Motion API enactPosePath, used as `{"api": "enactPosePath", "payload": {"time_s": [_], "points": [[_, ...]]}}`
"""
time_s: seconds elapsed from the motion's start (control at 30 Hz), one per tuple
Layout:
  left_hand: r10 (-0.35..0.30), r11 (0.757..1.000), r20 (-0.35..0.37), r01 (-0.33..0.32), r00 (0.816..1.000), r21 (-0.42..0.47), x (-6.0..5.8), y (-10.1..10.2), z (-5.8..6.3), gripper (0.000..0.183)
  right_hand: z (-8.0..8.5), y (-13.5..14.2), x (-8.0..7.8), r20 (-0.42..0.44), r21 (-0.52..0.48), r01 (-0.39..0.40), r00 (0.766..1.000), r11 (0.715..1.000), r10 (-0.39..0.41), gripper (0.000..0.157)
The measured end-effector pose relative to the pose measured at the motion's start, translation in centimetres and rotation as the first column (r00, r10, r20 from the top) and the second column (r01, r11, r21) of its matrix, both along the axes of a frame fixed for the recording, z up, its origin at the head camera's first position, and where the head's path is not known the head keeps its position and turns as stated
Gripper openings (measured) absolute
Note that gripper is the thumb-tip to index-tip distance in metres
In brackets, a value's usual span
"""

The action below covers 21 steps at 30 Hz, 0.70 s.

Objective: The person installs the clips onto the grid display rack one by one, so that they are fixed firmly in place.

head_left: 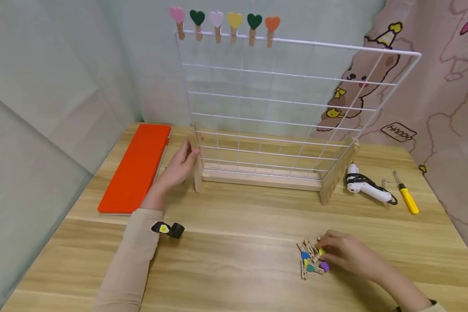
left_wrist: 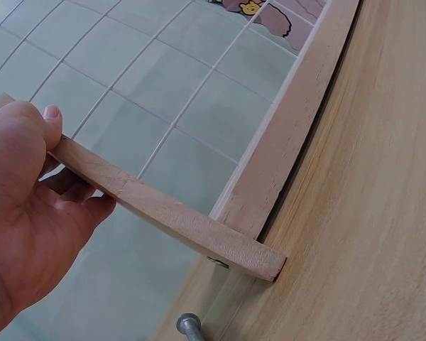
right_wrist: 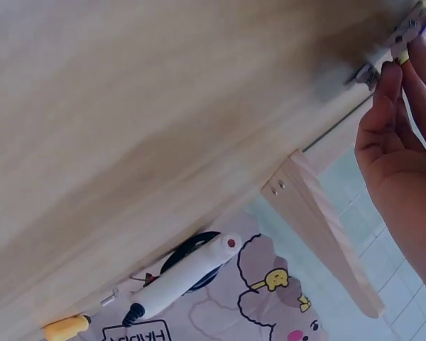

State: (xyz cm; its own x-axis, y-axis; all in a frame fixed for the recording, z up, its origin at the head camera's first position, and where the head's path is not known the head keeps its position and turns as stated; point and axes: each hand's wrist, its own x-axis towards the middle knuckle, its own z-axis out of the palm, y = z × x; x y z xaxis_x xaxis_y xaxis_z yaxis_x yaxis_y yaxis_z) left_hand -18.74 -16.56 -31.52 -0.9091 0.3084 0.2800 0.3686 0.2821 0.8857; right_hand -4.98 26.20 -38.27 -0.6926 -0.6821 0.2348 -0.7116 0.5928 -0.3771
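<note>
My left hand (head_left: 181, 162) grips the upright wooden side post (left_wrist: 163, 213) of a stand, thumb on one face and fingers behind it. The stand carries a white wire grid (head_left: 273, 104) that leans back. Along the left part of its top rail, several heart clothespins are clipped, from a pink one (head_left: 177, 15) to an orange one (head_left: 272, 24). At the front right, my right hand (head_left: 345, 253) is at a small pile of wooden clothespins (head_left: 309, 269) with coloured hearts. Its thumb and fingertips pinch a clothespin with a yellow heart (head_left: 322, 251).
A flat red case (head_left: 136, 167) lies left of the stand. To the right are a white glue gun (head_left: 368, 188) with a black cord and a yellow-handled screwdriver (head_left: 408, 197). A bolt head (left_wrist: 189, 324) shows near the post's foot. A printed curtain (head_left: 433, 99) hangs behind the table.
</note>
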Motion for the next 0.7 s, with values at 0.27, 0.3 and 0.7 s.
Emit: {"api": "enactPosePath", "payload": {"time_s": [0.27, 0.3, 0.7], "points": [[0.01, 1.0, 0.006, -0.01, 1.0, 0.004, 0.0, 0.0, -0.2, 0.051, 2.1, 0.5, -1.3, 0.084, -0.057, -0.105, 0.99, 0.993, 0.11, 0.016], [0.008, 1.0, 0.003, -0.009, 1.0, 0.013, 0.0, 0.0, -0.2, 0.05, 2.8, 0.4, -1.5, 0.104, -0.056, -0.102, 0.989, 0.993, 0.107, 0.016], [-0.004, 1.0, -0.011, 0.004, 1.0, 0.028, -0.1, 0.1, -0.3, 0.046, 13.0, -3.7, -8.1, -0.148, -0.283, -0.154, 0.982, 0.947, 0.115, 0.025]]}}
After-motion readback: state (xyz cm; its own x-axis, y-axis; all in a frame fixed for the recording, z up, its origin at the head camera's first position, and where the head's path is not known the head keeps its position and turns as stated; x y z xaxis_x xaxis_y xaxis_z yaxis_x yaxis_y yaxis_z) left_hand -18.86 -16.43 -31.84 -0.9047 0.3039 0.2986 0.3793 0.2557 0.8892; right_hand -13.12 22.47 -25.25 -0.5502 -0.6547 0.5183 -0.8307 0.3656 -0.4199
